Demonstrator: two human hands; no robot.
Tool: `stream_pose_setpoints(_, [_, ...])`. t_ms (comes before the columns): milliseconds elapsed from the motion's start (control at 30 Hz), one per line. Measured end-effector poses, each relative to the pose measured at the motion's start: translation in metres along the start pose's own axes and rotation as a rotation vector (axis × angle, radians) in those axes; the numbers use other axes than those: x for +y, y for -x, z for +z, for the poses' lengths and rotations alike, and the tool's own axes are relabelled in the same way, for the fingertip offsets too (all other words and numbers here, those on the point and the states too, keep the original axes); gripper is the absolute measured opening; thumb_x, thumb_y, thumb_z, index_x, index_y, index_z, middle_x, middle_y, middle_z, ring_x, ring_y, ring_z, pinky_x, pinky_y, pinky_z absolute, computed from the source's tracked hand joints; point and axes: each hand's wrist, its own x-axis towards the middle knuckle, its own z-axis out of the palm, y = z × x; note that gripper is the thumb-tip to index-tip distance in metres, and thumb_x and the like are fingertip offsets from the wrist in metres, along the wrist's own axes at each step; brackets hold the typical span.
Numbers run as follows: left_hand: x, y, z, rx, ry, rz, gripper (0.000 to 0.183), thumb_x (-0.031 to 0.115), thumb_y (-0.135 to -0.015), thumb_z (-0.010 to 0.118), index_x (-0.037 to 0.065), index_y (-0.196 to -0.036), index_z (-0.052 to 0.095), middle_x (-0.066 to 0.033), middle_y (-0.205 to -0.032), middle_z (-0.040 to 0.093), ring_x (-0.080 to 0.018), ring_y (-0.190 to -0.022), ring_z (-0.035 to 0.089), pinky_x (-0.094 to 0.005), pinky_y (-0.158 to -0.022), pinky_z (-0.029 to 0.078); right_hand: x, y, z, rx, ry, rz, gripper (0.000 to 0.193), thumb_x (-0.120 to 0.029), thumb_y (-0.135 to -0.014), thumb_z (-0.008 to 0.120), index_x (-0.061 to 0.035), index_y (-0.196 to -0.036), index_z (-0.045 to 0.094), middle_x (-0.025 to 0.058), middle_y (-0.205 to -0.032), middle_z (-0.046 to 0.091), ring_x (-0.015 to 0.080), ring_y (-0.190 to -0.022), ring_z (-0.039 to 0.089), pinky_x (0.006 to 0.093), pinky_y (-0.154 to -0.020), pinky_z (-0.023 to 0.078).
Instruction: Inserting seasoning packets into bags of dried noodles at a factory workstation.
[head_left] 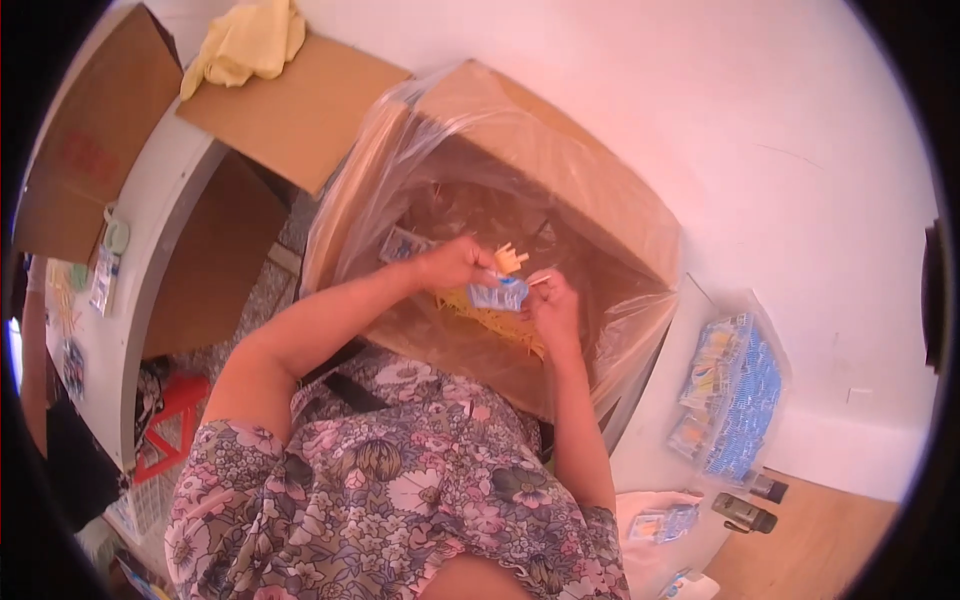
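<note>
Over a lined carton, my left hand (pixel 463 263) is closed on a small blue-and-clear packet (pixel 498 294). A bunch of short yellow sticks (pixel 511 260) stands up at the packet's top, by the left fingertips. Close to the packet's right edge, my right hand (pixel 554 308) pinches what looks like a thin pale stick (pixel 540 280). Many loose yellow sticks (pixel 485 322) lie in the carton beneath both hands. Whether the sticks at the top are inside the packet or held behind it, I cannot tell.
A clear plastic liner (pixel 640 310) drapes over the carton's walls. At right, a clear bag (pixel 745 400) holds several blue and yellow packets; more packets (pixel 665 523) lie near a dark case (pixel 745 513). A yellow cloth (pixel 245 45) rests on cardboard at upper left. Another person's arm (pixel 35 350) shows at far left.
</note>
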Motion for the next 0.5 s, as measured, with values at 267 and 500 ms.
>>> stream_pose_setpoints(267, [0.059, 0.004, 0.028, -0.058, -0.103, -0.017, 0.017, 0.004, -0.075, 0.066, 0.0, -0.091, 0.065, -0.0063, -0.079, 0.063, -0.0096, -0.075, 0.057, -0.0258, -0.068, 0.046, 0.002, 0.007, -0.006, 0.114, 0.1, -0.543, 0.017, -0.007, -0.072, 0.068, 0.0008, -0.064, 0.056, 0.0029, -0.06, 0.05, 0.0115, -0.057, 0.048, 0.0269, -0.054, 0.039])
stream_pose_setpoints(500, [0.093, 0.01, 0.052, -0.123, -0.092, -0.004, 0.016, 0.006, -0.075, 0.066, 0.0, -0.09, 0.065, -0.0049, -0.076, 0.063, -0.0071, -0.073, 0.056, -0.0246, -0.065, 0.046, -0.034, 0.041, -0.015, 0.166, -0.003, -0.359, 0.014, -0.012, -0.076, 0.067, 0.0002, -0.074, 0.06, 0.005, -0.063, 0.055, 0.0111, -0.059, 0.052, 0.0249, -0.054, 0.041])
